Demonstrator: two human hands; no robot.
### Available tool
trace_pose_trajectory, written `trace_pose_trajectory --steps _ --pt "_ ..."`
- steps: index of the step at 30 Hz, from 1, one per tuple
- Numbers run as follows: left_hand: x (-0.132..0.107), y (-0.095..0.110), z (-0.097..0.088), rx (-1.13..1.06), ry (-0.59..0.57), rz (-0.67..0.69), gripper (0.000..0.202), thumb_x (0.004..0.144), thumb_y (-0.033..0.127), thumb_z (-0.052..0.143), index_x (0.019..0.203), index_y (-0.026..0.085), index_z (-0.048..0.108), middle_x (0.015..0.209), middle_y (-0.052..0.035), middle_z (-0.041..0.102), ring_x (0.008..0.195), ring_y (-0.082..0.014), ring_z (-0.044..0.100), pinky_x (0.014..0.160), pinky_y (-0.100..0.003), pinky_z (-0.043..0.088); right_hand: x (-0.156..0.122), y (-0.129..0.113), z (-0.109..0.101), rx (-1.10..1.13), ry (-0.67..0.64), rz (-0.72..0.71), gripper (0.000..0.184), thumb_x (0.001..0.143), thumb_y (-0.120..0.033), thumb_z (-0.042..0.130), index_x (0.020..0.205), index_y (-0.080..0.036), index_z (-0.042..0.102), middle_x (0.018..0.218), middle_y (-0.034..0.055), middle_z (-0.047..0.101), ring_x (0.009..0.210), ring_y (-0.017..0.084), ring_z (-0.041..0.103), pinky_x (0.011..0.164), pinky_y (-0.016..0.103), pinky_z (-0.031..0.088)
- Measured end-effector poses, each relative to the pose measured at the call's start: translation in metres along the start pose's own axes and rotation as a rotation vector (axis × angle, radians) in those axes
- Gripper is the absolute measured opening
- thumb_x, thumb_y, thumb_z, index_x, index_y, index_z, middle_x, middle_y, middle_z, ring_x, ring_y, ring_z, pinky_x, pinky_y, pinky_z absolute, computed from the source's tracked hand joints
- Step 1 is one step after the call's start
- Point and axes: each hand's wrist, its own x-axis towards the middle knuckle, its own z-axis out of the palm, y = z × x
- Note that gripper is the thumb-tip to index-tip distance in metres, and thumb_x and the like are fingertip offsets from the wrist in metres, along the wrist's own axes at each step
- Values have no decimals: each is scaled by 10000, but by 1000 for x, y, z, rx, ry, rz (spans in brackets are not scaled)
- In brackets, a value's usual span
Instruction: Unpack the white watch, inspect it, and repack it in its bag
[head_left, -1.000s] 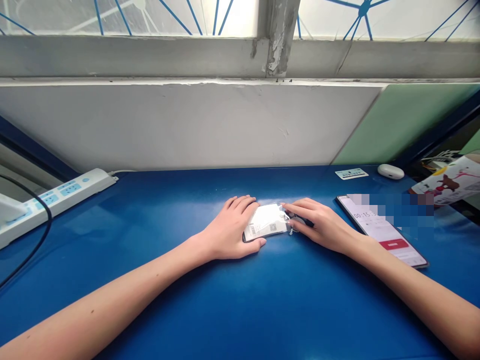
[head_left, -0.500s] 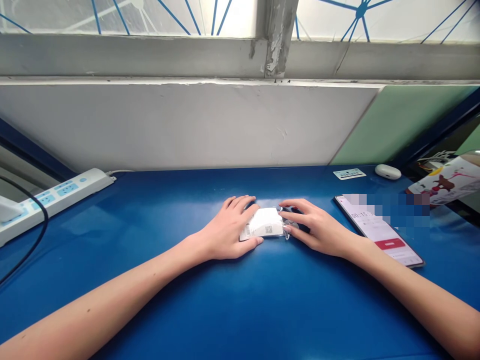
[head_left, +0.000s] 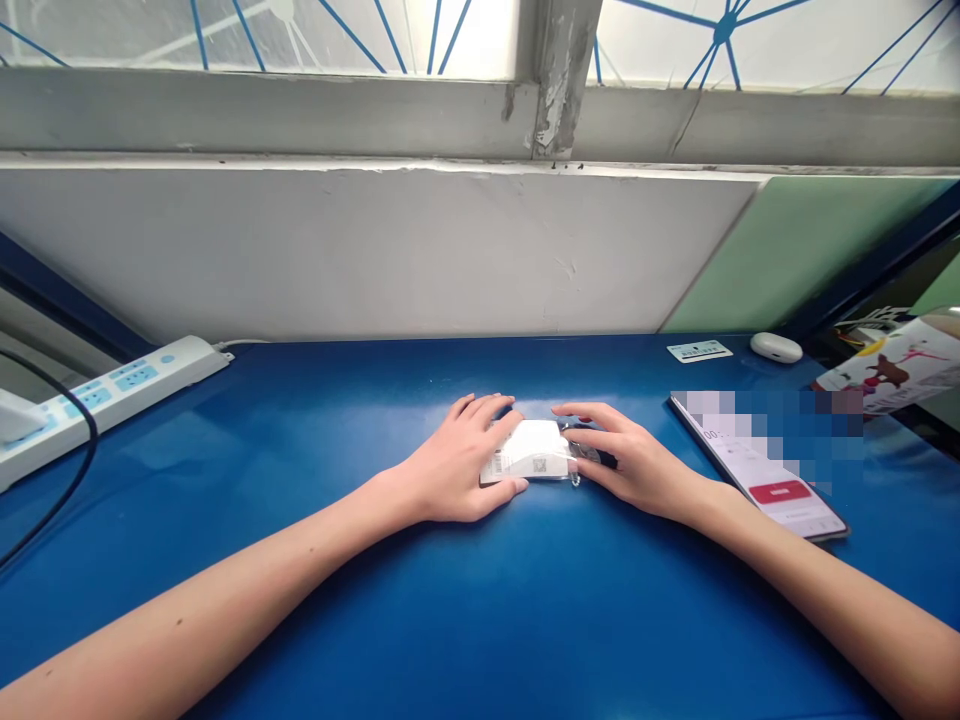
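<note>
A: Where exactly is the packet (head_left: pixel 538 446)?

B: On the blue surface (head_left: pixel 450 620), between the hands. The left hand (head_left: pixel 459 465) covers its left end; the fingertips of the right hand (head_left: pixel 636 458) are at its right end.

A: Is either hand gripping?

B: The left one is, I'd say: thumb along the near edge, fingers over the far side, palm low. That probably pins the packet flat so it can't slide. The right hand is half curled, its fingers apart and its forefinger raised. I can't tell whether the others pinch the film or only touch it; something dark shows between them, too hidden to name.

A: And what's the packet made of?

B: Shiny clear film around a flat white face, with a small square code printed near the close edge. The right end looks crumpled and loose, which may be why the fingertips are there.

A: What about the phone (head_left: pixel 776 490)?

B: It lies slantwise to the right of the right hand, screen up, perhaps so it can be read at a glance: flat, glassy, with a red button. Part of the screen is blurred out.

A: Anything beyond the hands?

B: Past the right hand, a thin card (head_left: pixel 700 351) and a smooth, rounded white case (head_left: pixel 776 347). Well left of the left hand, a long white plastic power strip (head_left: pixel 169 365) with blue sockets.
</note>
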Motion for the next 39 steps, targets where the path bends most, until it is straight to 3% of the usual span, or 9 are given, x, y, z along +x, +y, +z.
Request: trace_pose_trajectory --steps 6,16,24,30,39 --pt "0 2 3 42 -17 -34 630 909 545 546 1375 133 444 1479 -239 424 1421 -373 340 1169 -590 237 3 1 -4 -81 -20 -36 185 960 -246 546 1092 -214 671 1374 145 589 1230 298 591 974 493 547" --pt "0 0 4 48 -18 -47 582 956 449 482 1413 101 388 1506 -235 397 1427 -385 312 1162 -593 257 5 16 -20 -189 -74 -72 257 979 -282 523 1185 -200 653 1383 128 590 1260 294 557 1021 501 504" --pt "1 -3 7 36 14 -57 575 967 419 473 1421 77 384 1485 -241 417 1415 -391 323 1151 -575 285 3 23 -29 -209 -138 5 276 992 -329 489 1181 -190 634 1384 137 576 1245 292 565 1011 481 515" --pt "0 -2 7 17 40 -40 573 956 407 501 1421 90 388 1464 -231 445 1407 -386 339 1143 -572 298 2 9 -24 -207 -133 46 371 974 -383 513 1281 -184 576 1463 159 500 1301 304 517 1046 482 488" --pt "-1 -4 8 -4 35 -36 589 953 407 514 1436 97 379 1475 -213 445 1475 -382 230 1173 -569 271 4 2 -9 -186 -140 82 397 985 -390 494 1327 -214 593 1457 165 525 1306 323 523 1049 509 478"
